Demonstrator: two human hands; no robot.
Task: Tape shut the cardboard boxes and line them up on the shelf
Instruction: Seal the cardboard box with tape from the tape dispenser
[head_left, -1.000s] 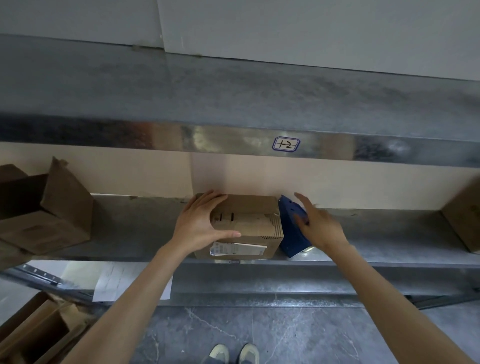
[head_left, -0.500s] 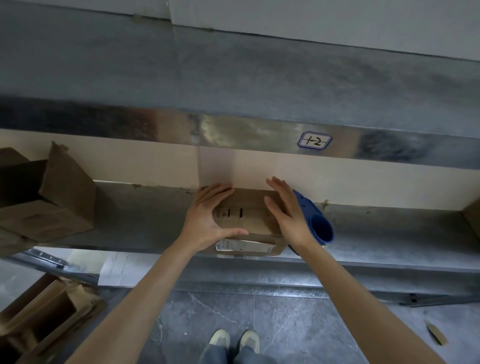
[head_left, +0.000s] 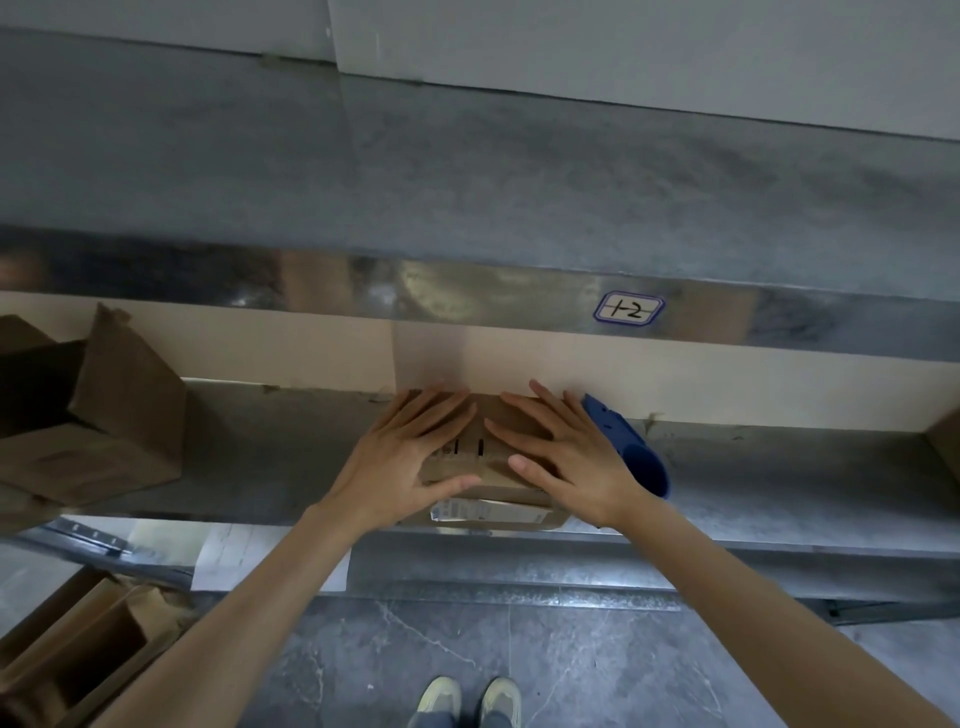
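Small cardboard box (head_left: 480, 457) sits on the metal shelf (head_left: 270, 457), near its front edge. Left hand (head_left: 400, 462) and right hand (head_left: 571, 462) both lie flat on the box top, fingers (head_left: 540, 410) straight and spread, grasping nothing. Blue tape dispenser (head_left: 631, 452) stands just right of the box, beside the right hand. Open cardboard box (head_left: 119, 415) far left on the same shelf. Label "1-2" (head_left: 629, 309) on the shelf edge above.
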